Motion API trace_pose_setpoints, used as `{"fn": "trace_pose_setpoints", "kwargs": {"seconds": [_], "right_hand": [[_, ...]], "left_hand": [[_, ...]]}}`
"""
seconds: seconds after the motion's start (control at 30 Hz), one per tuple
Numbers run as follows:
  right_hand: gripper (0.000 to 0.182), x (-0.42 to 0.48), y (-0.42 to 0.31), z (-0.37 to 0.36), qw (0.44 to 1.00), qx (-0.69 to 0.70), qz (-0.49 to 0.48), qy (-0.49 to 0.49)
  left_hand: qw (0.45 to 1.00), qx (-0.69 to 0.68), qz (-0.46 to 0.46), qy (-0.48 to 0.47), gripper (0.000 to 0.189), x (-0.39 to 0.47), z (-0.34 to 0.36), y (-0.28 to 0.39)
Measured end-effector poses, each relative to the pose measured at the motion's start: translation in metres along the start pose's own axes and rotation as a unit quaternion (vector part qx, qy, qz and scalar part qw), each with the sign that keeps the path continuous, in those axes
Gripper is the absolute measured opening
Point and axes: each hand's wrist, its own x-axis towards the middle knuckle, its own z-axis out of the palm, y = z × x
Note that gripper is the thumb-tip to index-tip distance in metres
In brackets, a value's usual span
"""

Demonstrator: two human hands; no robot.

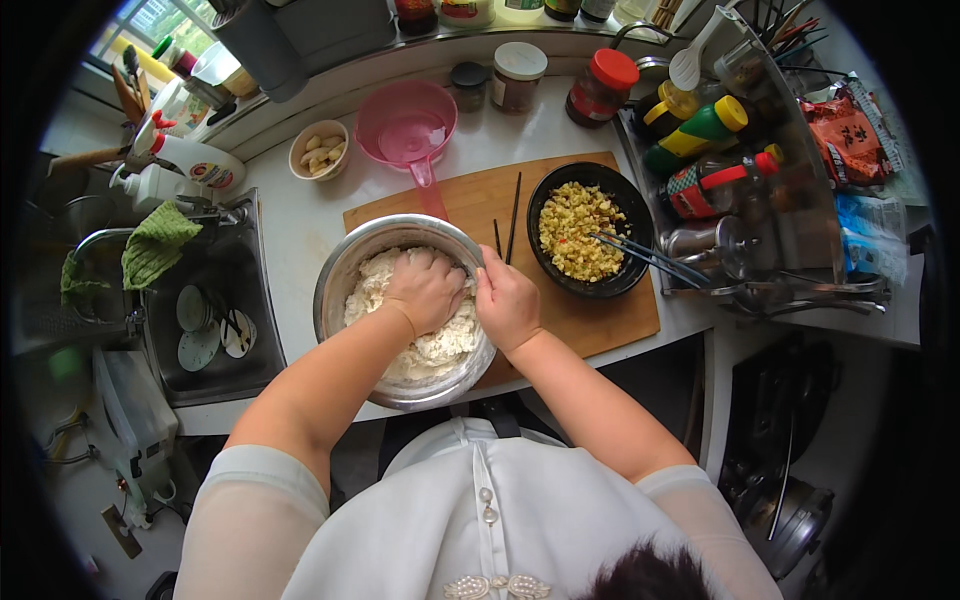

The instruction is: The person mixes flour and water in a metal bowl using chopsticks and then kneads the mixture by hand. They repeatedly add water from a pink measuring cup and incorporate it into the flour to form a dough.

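Observation:
A large steel mixing bowl point(328, 300) holds shaggy, floury dough point(439, 346) and stands partly over the front left of a wooden cutting board point(592, 330). My left hand point(425, 289) is down in the bowl, pressed into the dough with its fingers curled and their tips partly hidden. With my right hand point(508, 298) I grip the bowl's right rim, thumb on top. To the right, a black bowl point(540, 251) of chopped yellowish filling point(577, 225) sits on the board, a pair of blue-grey chopsticks point(651, 257) resting in it. Dark chopsticks point(514, 217) lie between the two bowls.
Behind the steel bowl are a pink plastic dipper point(406, 124) and a small bowl of garlic cloves point(319, 150). Jars, including a red-lidded one point(601, 88), line the back. At left is a sink point(262, 300) with dishes; at right, a rack of sauce bottles point(697, 139).

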Motion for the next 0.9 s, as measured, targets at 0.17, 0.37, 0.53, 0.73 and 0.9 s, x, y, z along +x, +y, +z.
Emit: {"fn": "trace_pose_setpoints", "kwargs": {"seconds": [0.17, 0.37, 0.53, 0.73, 0.9], "right_hand": [[0.031, 0.000, 0.014, 0.014, 0.998, -0.054, -0.034, -0.005], [0.029, 0.002, 0.006, 0.008, 0.997, -0.071, -0.026, -0.015], [0.029, 0.004, 0.005, 0.006, 0.996, -0.070, -0.038, -0.027], [0.028, 0.007, 0.004, 0.008, 0.997, -0.071, -0.027, -0.026], [0.029, 0.008, 0.001, 0.005, 0.997, -0.065, -0.019, -0.036]], "left_hand": [[0.994, 0.000, -0.048, -0.097, 0.024, -0.005, -0.040, 0.007], [0.942, -0.155, -0.269, -0.126, 0.038, -0.008, -0.061, -0.009], [0.854, -0.220, -0.324, -0.343, 0.058, 0.008, -0.052, -0.033], [0.973, -0.114, -0.131, -0.151, 0.034, -0.029, -0.059, 0.020], [0.993, -0.080, -0.084, 0.017, 0.029, -0.044, -0.040, 0.054]]}}
